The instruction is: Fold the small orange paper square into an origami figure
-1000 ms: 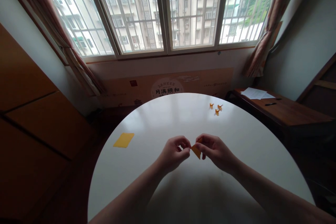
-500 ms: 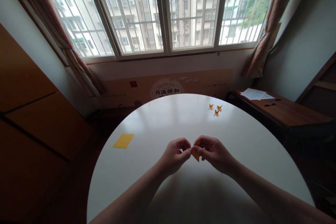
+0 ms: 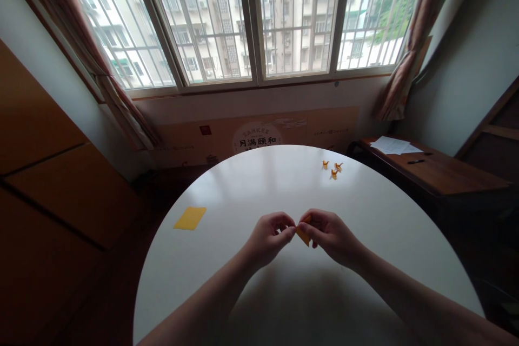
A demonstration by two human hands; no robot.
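Observation:
A small folded piece of orange-yellow paper (image 3: 303,237) is held between my two hands above the near middle of the white round table (image 3: 259,184). My right hand (image 3: 326,233) pinches the paper between thumb and fingers, covering its upper part. At the paper's left corner, the thumb and index fingertip of my left hand (image 3: 271,238) are pressed together on it. A flat yellow paper square (image 3: 190,218) lies on the table to the left. Three little folded paper birds (image 3: 334,174) stand grouped toward the far right of the tabletop.
Behind the table is a barred window (image 3: 255,21) with tied curtains. A brown wooden side table (image 3: 450,175) on the right bears white paper sheets (image 3: 393,145) and a dark pen (image 3: 416,161). An orange-brown cabinet (image 3: 48,173) stands on the left.
The folded paper has tilted slightly, its lower tip shifting a little up and to the right. Both hands keep nearly the same place and grip.

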